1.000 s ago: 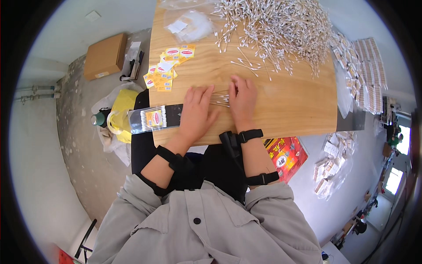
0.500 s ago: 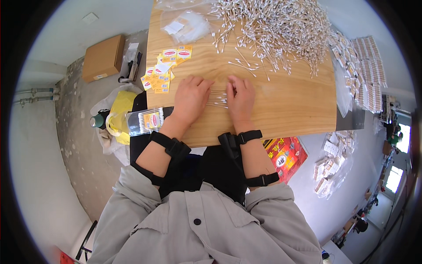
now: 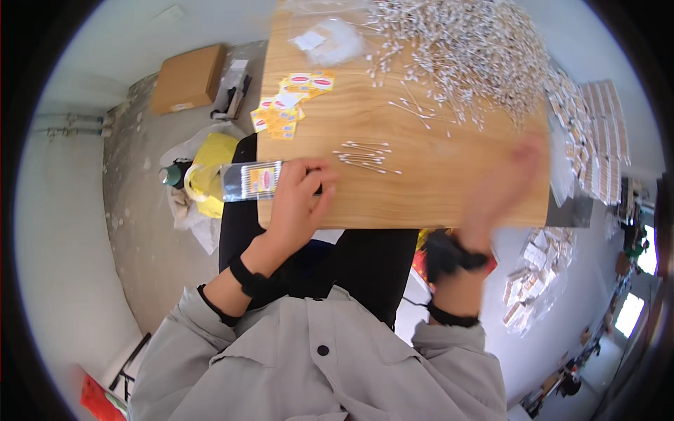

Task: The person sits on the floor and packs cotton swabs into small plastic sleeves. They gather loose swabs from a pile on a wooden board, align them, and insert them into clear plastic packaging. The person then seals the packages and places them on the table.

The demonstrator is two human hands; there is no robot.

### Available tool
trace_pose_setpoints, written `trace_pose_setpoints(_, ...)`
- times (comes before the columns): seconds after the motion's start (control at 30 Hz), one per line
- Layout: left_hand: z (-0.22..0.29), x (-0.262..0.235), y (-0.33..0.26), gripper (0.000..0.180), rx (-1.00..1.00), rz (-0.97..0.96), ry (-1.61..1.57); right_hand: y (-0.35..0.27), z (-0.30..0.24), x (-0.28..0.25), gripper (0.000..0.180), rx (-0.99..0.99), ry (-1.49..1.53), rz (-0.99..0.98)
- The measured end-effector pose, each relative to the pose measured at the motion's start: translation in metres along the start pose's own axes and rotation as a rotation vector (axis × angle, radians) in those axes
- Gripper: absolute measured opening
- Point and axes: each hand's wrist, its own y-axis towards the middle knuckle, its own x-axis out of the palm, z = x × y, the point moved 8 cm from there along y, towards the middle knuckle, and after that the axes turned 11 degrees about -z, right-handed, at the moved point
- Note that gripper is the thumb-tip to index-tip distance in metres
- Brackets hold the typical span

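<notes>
My left hand (image 3: 300, 200) is at the table's left front edge. Its fingers are bent but apart, with nothing seen in them, and it covers the right end of a clear packet of cotton swabs (image 3: 253, 181) with a yellow label. Whether it touches the packet I cannot tell. To its right, a small loose group of cotton swabs (image 3: 365, 157) lies on the wooden table (image 3: 407, 196). My right hand (image 3: 507, 179) is over the right part of the table, smeared by motion, so its fingers cannot be read.
A big heap of cotton swabs (image 3: 470, 52) covers the far right. Yellow label cards (image 3: 284, 112) and clear bags (image 3: 333, 43) lie at the left. Bundled swab packs (image 3: 600, 126) are stacked beyond the right edge. A cardboard box (image 3: 188, 81) and a yellow bag (image 3: 210, 165) sit on the floor.
My hands have parted from around the small swab group, leaving it on the table. The left came back towards the packet; the right swung out to the right. The view has shifted a little.
</notes>
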Motion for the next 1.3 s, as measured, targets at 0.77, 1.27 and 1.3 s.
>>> trace_pose_setpoints(0.77, 0.042, -0.044, -0.06, 0.018, 0.231, 0.08, -0.006, -0.097, -0.191, -0.05, 0.041, -0.661, 0.086, -1.026)
trace_pose_setpoints(1.27, 0.044, -0.045, -0.07, 0.014, 0.206, 0.047, 0.005, -0.116, -0.174, -0.045, 0.046, -0.566, 0.121, -1.121)
trace_pose_setpoints(1.3, 0.043, -0.044, -0.07, 0.013, 0.206, 0.045, 0.006, -0.118, -0.173, -0.044, 0.047, -0.561, 0.122, -1.122)
